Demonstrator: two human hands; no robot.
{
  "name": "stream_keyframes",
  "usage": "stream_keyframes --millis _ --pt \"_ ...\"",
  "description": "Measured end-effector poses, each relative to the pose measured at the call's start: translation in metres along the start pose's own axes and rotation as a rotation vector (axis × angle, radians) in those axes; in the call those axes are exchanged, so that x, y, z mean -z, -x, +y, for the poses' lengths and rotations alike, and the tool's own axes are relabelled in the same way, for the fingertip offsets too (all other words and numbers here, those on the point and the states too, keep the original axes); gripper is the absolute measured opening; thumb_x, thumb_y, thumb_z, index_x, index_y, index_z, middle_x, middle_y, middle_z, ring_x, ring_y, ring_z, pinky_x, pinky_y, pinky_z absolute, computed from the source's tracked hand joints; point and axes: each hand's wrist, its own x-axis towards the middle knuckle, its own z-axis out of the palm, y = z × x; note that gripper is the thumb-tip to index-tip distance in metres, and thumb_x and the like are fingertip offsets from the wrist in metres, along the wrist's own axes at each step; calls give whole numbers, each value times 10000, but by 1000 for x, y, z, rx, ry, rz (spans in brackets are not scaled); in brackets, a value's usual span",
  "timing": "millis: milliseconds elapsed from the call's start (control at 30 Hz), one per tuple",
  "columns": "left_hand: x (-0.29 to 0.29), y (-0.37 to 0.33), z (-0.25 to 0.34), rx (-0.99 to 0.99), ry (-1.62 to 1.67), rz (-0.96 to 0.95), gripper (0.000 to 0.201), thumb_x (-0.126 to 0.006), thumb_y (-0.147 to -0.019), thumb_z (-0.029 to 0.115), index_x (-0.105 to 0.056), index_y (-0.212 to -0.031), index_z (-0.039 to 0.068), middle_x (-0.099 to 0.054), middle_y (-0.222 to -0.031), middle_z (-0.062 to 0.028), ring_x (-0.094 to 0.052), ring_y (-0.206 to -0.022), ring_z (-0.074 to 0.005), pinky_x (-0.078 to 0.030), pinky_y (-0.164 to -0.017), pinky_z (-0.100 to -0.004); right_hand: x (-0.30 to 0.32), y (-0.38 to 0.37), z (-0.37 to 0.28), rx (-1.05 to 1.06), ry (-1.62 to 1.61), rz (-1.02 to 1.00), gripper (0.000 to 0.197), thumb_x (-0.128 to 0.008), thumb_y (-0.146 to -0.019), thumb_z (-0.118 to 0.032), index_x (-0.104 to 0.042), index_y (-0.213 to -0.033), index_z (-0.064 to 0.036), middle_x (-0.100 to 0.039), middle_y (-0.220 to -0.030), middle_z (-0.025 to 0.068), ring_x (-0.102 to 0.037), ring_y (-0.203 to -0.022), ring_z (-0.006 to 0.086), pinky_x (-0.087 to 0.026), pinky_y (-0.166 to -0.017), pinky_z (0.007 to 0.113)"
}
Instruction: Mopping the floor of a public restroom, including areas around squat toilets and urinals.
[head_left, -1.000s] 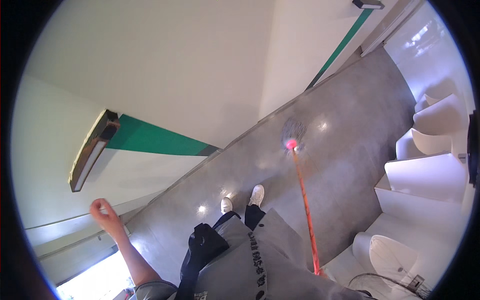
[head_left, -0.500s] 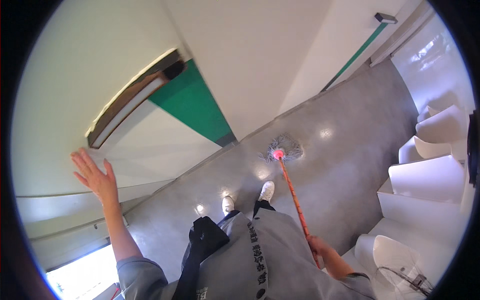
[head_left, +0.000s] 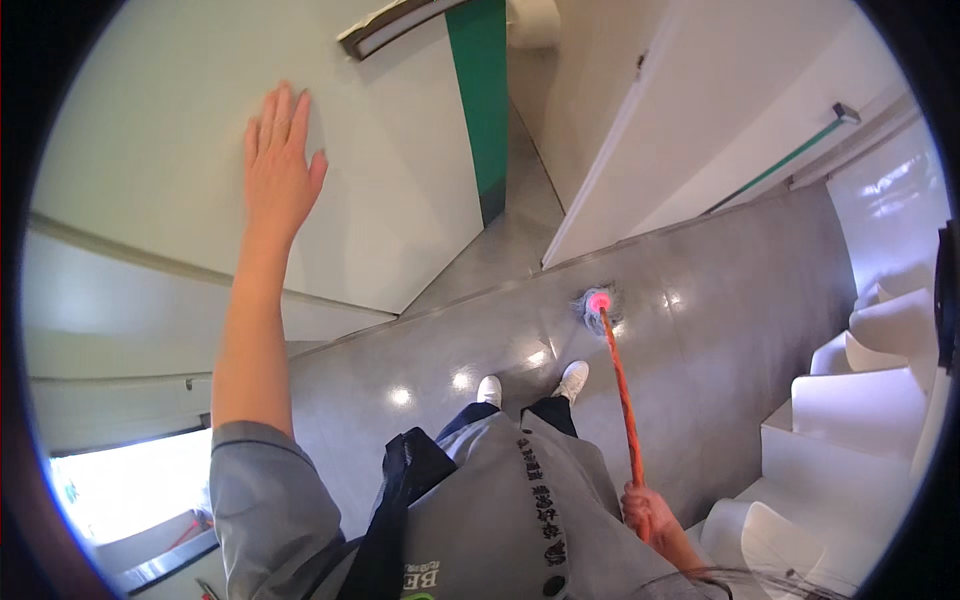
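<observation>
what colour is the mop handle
The mop handle is orange-red; it shows best in the head view.

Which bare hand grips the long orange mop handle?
The right bare hand, at lower right, closed around the long orange mop handle. The left bare hand is open and flat against the white door panel with a green stripe.

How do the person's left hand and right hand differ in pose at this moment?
The left hand is open with its fingers extended, while the right hand is curled closed. The left hand appears to lie flat against the pale door; the right hand grips the orange mop handle. The left hand reaches far forward, whereas the right hand is nearer the body. Both are bare.
</observation>
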Motion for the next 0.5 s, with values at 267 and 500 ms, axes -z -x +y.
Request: stream_keyframes --millis 267,500 --pt "30 11 -71 78 -214 -136 473 -536 -778 207 -403 -1215 84 -293 -1342 -62 -245 -1250 -171 -153 -1037 -389 -30 97 49 83 1000 207 366 -482 -853 -355 -506 -1055 -50 -541 -903 -34 -483 -854 100 -391 -776 252" --pt "66 36 -97 93 -190 -104 359 -550 -767 161 -497 -1107 58 -486 -1169 -90 -343 -1193 -202 -192 -1027 -383 -105 -22 18 86 1090 -57 341 -455 -861 -354 -497 -1027 -60 -476 -745 -4 -443 -648 70 -386 -574 205"
